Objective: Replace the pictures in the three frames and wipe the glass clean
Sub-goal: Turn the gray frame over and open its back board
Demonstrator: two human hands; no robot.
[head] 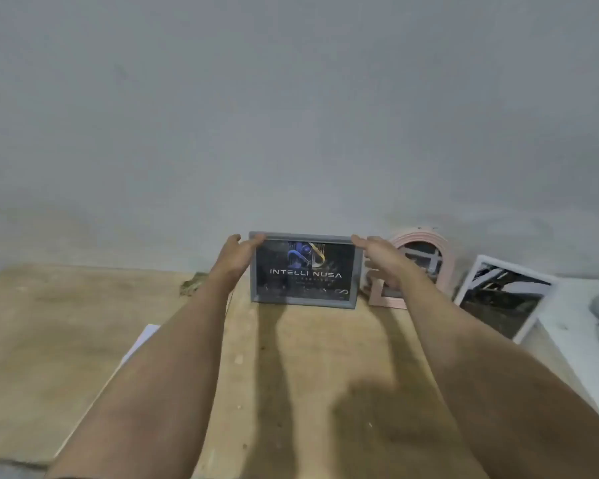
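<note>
A white sheet of paper (142, 340) peeks out from under my left arm, at about 8 o'clock on the wooden table (49, 340). My left hand (237, 259) reaches out to 12 o'clock, and its thumb touches the top left corner of the grey frame (303, 303). The fingers are loose and not wrapped around it.

The grey frame stands up against the grey wall (291, 115), and its long side runs left to right. Its front faces me. The dark picture in it says "INTELLI NUSA" in white letters. The small words under that are too blurry to read.

My right hand (381, 259) has straight fingers that touch the top right corner of the frame.

Just behind that hand, at 1 o'clock, is a pink frame (441, 257) with a round top. At 2 o'clock a white frame (505, 297) leans back, tipped to the right.
</note>
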